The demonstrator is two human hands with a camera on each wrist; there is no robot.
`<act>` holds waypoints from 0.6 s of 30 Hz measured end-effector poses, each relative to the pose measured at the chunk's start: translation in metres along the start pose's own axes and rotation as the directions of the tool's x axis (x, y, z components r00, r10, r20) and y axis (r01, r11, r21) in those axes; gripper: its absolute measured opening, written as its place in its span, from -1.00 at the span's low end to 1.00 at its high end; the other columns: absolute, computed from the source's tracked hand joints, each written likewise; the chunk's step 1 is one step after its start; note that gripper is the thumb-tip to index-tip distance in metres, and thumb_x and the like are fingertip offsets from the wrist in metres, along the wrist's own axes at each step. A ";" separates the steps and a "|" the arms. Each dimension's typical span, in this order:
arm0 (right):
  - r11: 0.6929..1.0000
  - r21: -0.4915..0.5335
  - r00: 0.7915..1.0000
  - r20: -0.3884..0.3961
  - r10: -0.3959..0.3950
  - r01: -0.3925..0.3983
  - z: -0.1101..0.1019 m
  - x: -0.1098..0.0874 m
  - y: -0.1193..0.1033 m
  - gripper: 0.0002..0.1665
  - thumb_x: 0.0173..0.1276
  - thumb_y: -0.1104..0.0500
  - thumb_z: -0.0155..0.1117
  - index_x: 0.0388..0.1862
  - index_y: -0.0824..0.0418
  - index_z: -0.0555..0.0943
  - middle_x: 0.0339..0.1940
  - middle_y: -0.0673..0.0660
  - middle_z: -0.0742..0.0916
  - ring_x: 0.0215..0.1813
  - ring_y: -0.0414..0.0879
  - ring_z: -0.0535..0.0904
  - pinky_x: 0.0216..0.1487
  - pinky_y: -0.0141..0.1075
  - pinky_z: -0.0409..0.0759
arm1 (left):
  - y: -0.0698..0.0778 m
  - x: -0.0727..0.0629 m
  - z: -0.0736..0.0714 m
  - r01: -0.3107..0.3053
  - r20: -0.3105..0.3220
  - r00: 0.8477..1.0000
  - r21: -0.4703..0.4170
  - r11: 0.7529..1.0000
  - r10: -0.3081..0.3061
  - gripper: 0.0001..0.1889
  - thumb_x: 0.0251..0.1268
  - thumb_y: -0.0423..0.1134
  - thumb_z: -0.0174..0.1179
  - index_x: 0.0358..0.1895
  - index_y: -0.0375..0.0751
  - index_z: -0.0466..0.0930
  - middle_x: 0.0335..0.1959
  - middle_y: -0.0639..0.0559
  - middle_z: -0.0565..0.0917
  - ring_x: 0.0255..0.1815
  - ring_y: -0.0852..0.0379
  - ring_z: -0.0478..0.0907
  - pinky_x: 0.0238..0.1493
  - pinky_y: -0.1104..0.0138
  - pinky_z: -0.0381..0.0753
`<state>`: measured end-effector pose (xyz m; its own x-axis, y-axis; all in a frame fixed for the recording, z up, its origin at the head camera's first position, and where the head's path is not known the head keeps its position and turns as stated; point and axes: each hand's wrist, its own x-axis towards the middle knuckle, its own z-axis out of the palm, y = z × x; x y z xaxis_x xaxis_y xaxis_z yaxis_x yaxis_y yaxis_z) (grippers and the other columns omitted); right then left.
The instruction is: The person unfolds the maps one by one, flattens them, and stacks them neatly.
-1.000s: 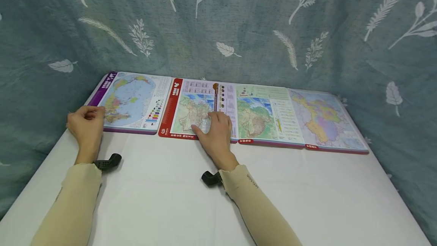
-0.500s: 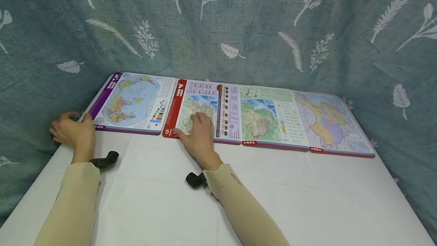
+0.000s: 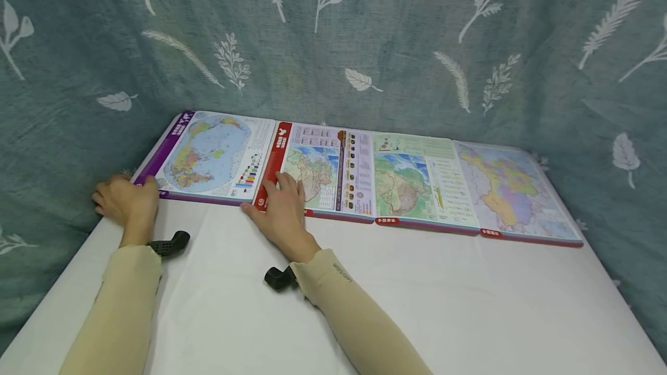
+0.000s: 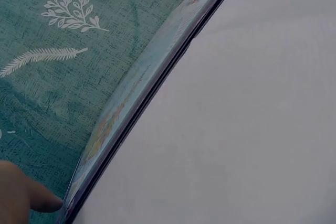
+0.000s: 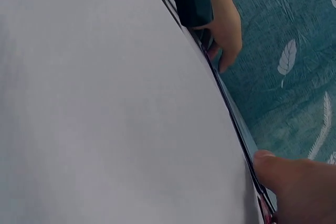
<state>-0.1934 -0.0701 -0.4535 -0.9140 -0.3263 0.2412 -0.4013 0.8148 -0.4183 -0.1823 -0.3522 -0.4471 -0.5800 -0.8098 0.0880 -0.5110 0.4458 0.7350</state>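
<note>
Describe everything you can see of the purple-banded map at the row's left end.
The purple-banded map lies flat, printed side up, on the white table. It looks like smooth card with rounded corners. The purple band runs along its left side; beside that is an oval world map, mostly blue with multicoloured land. Its right side meets the red-banded map. The left hand touches its near left corner; whether the right hand touches it is unclear.

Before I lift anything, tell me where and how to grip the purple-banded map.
The purple-banded map is probably best pinched by its near edge, coming from the person's side: it lies flat, that edge fronts the white table, the curtain hangs behind, and the red-banded map adjoins on the right.
</note>
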 end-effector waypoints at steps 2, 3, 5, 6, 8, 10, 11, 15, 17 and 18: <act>1.000 -0.005 1.000 0.012 -0.025 0.025 0.002 0.000 -0.003 -0.20 0.41 -0.33 0.35 0.47 0.06 0.55 0.58 0.18 0.46 0.65 0.08 0.25 0.66 0.20 0.07 | 0.000 -0.001 0.001 -0.004 0.003 1.000 0.008 1.000 0.004 -0.44 0.39 -0.12 0.09 0.20 -0.61 0.55 0.35 -0.54 0.41 0.46 -0.46 0.22 0.44 -0.27 0.08; 0.999 -0.010 0.999 0.017 -0.036 0.036 0.003 0.000 -0.005 -0.21 0.41 -0.34 0.35 0.45 0.06 0.56 0.58 0.17 0.46 0.65 0.08 0.25 0.66 0.19 0.08 | -0.001 -0.001 0.002 -0.006 0.003 1.000 0.011 1.000 0.006 -0.44 0.40 -0.12 0.10 0.22 -0.61 0.55 0.35 -0.54 0.41 0.46 -0.46 0.21 0.44 -0.27 0.08; 0.998 -0.015 0.998 0.020 -0.056 0.056 0.005 0.000 -0.008 -0.20 0.40 -0.34 0.36 0.44 0.09 0.56 0.57 0.17 0.47 0.64 0.07 0.26 0.66 0.17 0.09 | 0.000 -0.001 0.003 -0.008 0.005 1.000 0.016 1.000 0.007 -0.43 0.41 -0.12 0.11 0.26 -0.59 0.53 0.36 -0.54 0.40 0.47 -0.45 0.21 0.46 -0.26 0.06; 0.998 -0.015 0.998 0.020 -0.063 0.063 0.005 0.000 -0.009 -0.19 0.40 -0.33 0.37 0.45 0.10 0.56 0.57 0.17 0.47 0.64 0.07 0.27 0.66 0.16 0.09 | 0.000 -0.001 0.003 -0.006 0.009 1.000 0.018 1.000 0.006 -0.42 0.42 -0.12 0.12 0.29 -0.58 0.51 0.37 -0.53 0.39 0.48 -0.45 0.20 0.47 -0.26 0.05; 0.997 -0.025 0.998 0.023 -0.066 0.067 0.006 0.000 -0.010 -0.16 0.38 -0.33 0.39 0.46 0.12 0.55 0.56 0.16 0.48 0.63 0.06 0.27 0.67 0.13 0.11 | 0.000 -0.001 0.003 -0.002 0.016 1.000 0.018 1.000 0.002 -0.40 0.44 -0.11 0.13 0.33 -0.57 0.48 0.39 -0.53 0.38 0.49 -0.44 0.18 0.49 -0.25 0.03; 0.998 -0.026 0.998 0.028 -0.063 0.064 0.006 0.001 -0.011 -0.13 0.38 -0.34 0.39 0.48 0.13 0.53 0.57 0.16 0.47 0.64 0.05 0.28 0.67 0.09 0.10 | 0.000 -0.002 0.003 0.000 0.015 1.000 0.013 1.000 0.000 -0.40 0.44 -0.13 0.13 0.36 -0.55 0.46 0.40 -0.52 0.37 0.50 -0.43 0.17 0.52 -0.25 0.01; 0.998 -0.021 0.998 0.030 -0.063 0.063 0.006 0.001 -0.011 -0.12 0.38 -0.33 0.39 0.49 0.14 0.52 0.57 0.16 0.47 0.64 0.05 0.28 0.68 0.08 0.10 | 0.001 -0.002 0.003 0.002 0.011 1.000 0.004 1.000 -0.002 -0.41 0.44 -0.14 0.14 0.37 -0.54 0.46 0.41 -0.52 0.37 0.51 -0.42 0.17 0.52 -0.24 0.01; 0.998 0.006 0.997 0.032 -0.064 0.063 0.007 0.001 -0.010 -0.09 0.38 -0.31 0.41 0.52 0.19 0.49 0.58 0.15 0.47 0.64 0.03 0.27 0.69 0.02 0.08 | 0.002 -0.003 0.003 -0.003 -0.038 0.999 -0.052 0.999 0.001 -0.47 0.41 -0.23 0.15 0.33 -0.51 0.52 0.39 -0.48 0.42 0.50 -0.38 0.19 0.53 -0.20 0.03; 0.997 0.033 0.998 0.030 -0.064 0.063 0.007 0.001 -0.009 -0.05 0.37 -0.29 0.43 0.54 0.22 0.45 0.58 0.15 0.47 0.64 0.03 0.27 0.69 -0.01 0.07 | 0.002 -0.003 0.003 -0.007 -0.064 0.998 -0.075 0.997 0.002 -0.52 0.39 -0.27 0.16 0.28 -0.50 0.57 0.37 -0.47 0.44 0.49 -0.36 0.20 0.52 -0.17 0.05; 0.997 0.048 0.998 0.029 -0.061 0.060 0.007 0.001 -0.009 -0.04 0.37 -0.28 0.44 0.55 0.23 0.44 0.58 0.14 0.47 0.64 0.02 0.28 0.70 -0.04 0.07 | 0.002 -0.003 0.003 -0.009 -0.072 0.997 -0.080 0.997 0.004 -0.54 0.38 -0.29 0.16 0.26 -0.51 0.58 0.35 -0.47 0.45 0.48 -0.35 0.20 0.52 -0.16 0.05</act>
<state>-0.1910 -0.0811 -0.4557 -0.8891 -0.3895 0.2406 -0.4576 0.7701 -0.4444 -0.1836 -0.3480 -0.4481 -0.5343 -0.8338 0.1391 -0.4529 0.4213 0.7857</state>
